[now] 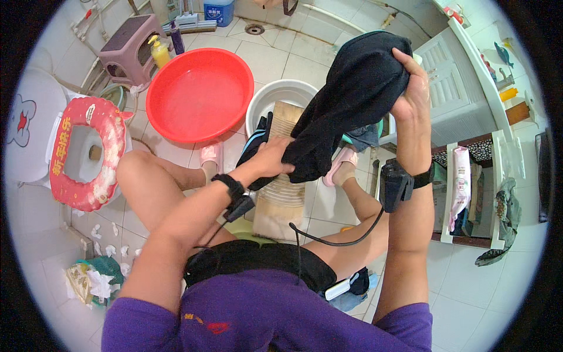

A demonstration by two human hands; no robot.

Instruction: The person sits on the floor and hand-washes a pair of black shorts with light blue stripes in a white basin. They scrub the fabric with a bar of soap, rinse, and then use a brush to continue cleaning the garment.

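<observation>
A black cloth garment (pixel 352 88) hangs stretched between my hands over a wooden washboard (pixel 280 208). High at the right, my right hand (pixel 413 88) is closed on its bunched upper end, thumb against the cloth. My left hand (pixel 270 159) grips the lower end, just above the board's ridges; some of its fingers are hidden by the fabric. The board leans with its top in a white basin (pixel 258 100) and its lower end between my legs. Beside it, under my left hand, lies a dark garment with blue stripes (pixel 253 146).
A wide red basin (pixel 199 97) stands at the left, with a yellow pump bottle (pixel 159 53) and a pink stool (pixel 132 50) behind. A toilet with a red seat cover (pixel 88 199) is further left. A white cabinet (pixel 454 88) and shelf flank the right. Cables run from my wrist bands.
</observation>
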